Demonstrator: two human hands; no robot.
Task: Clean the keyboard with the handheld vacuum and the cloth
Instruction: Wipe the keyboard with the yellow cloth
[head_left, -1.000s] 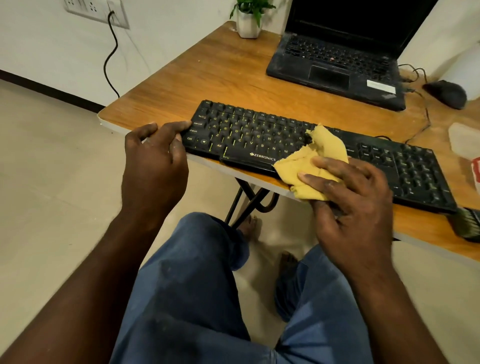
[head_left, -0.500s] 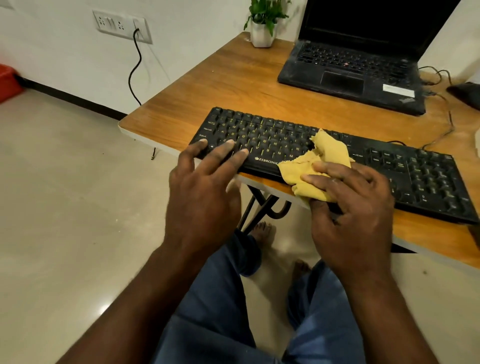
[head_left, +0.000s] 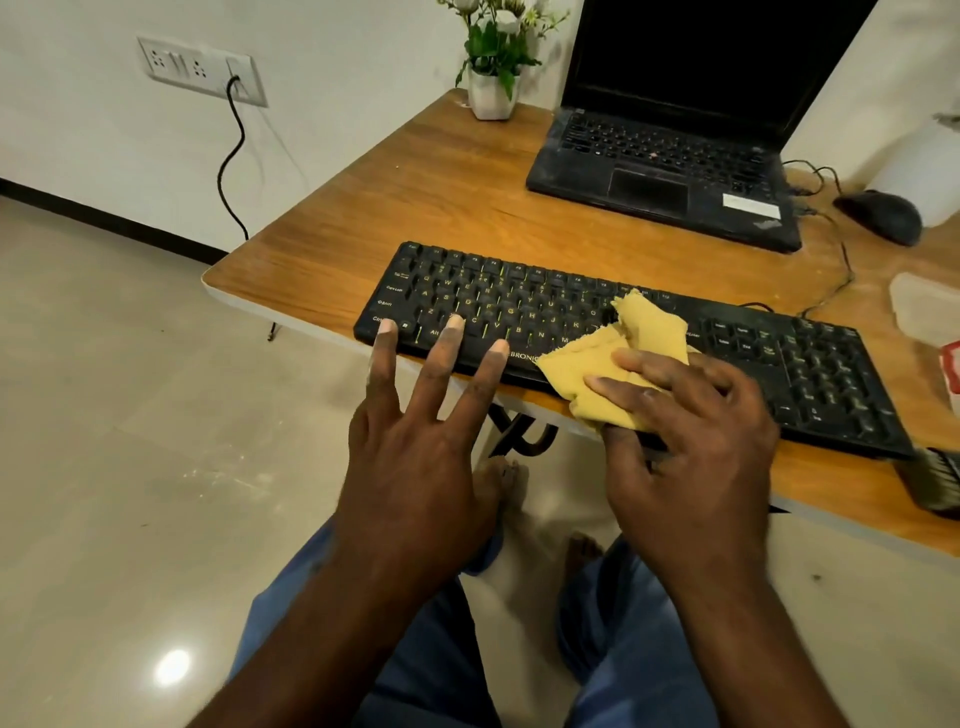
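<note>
**Cloth pass on the keyboard**

You are on the wiping step. The keyboard (head_left: 519, 306) lies along the near edge of the table (head_left: 415, 208), its left end toward the near left corner. Your left hand (head_left: 415, 457) has its fingers straight and spread, with the tips resting on the front-left keys to steady the board. Your right hand (head_left: 691, 441) grips the yellow cloth (head_left: 628, 343) at the middle of the keyboard's front rim, fingers on top and thumb tucked beneath (part of the cloth overhangs the table edge). Next, I judge, you draw the cloth along the rows toward the number pad, pressing lightly. I cannot make out the handheld vacuum.
</note>
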